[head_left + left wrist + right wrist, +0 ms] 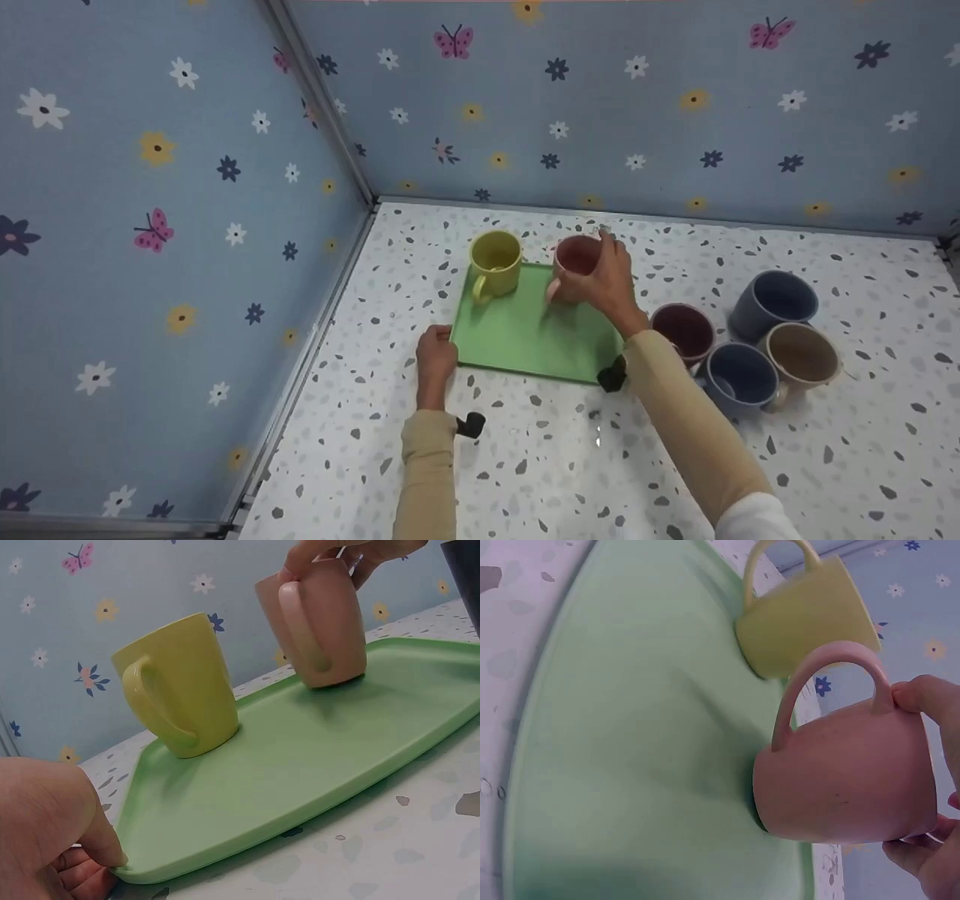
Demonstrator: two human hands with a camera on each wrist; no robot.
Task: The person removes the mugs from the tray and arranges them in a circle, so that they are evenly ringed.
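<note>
My right hand [606,283] grips the pink mug [847,780] near its rim, thumb by the handle and fingers on the far side. The mug's base is at the far right part of the green tray [536,337]; whether it fully rests there I cannot tell. At the tray's near left corner, my left hand [52,829] pinches the edge, its thumb on the rim and its other fingers curled at the side. A yellow mug [184,690] stands upright on the tray's far left part, handle turned toward the near side.
Right of the tray stand a maroon mug [682,330], a dark blue-grey mug [757,319], a blue mug [739,379] and a beige mug [802,356], close together. Flowered panels [600,90] border the speckled table [540,465] at the back and left.
</note>
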